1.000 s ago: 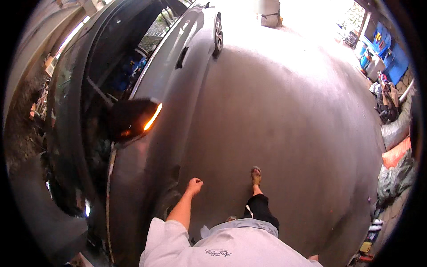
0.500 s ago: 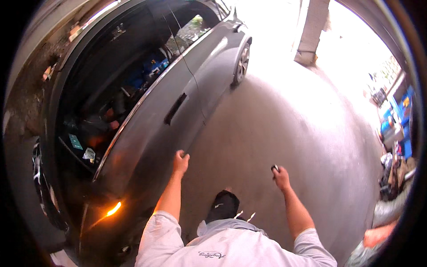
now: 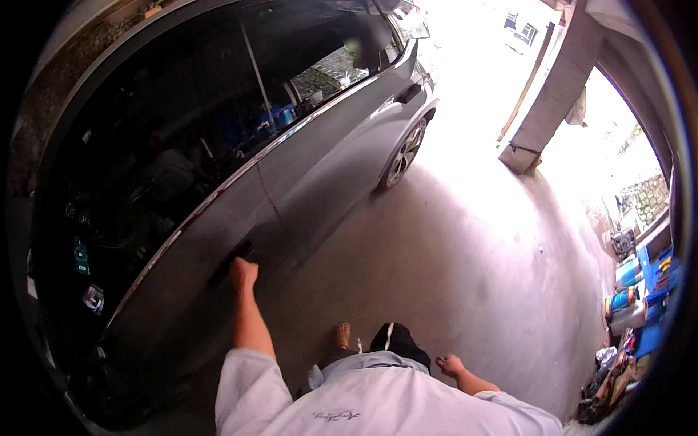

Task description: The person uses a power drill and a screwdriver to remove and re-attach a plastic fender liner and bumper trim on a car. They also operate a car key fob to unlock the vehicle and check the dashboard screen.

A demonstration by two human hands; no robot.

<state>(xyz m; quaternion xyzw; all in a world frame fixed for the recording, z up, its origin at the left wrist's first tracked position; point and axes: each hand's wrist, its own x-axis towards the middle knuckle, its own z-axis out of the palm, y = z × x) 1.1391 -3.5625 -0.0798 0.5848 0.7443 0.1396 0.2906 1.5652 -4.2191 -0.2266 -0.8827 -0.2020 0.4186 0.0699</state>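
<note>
Right now, the left hand (image 3: pixel 244 272) is at the nearer door handle (image 3: pixel 242 249) of a grey car (image 3: pixel 313 189); one dark end of that handle shows just past the fingers, the rest being hidden by the hand. Those fingers look bent, but I cannot tell whether they close round the handle or only touch it. The dark window (image 3: pixel 182 145) lies above them, and a wheel (image 3: pixel 406 154) stands well beyond, up to their right. The right hand (image 3: pixel 449 365) is well apart, low to their right, fingers apparently curled; whether it holds anything, I cannot tell. The step in hand seems to be taking hold; the next move calls for fingers seated securely behind the handle.
</note>
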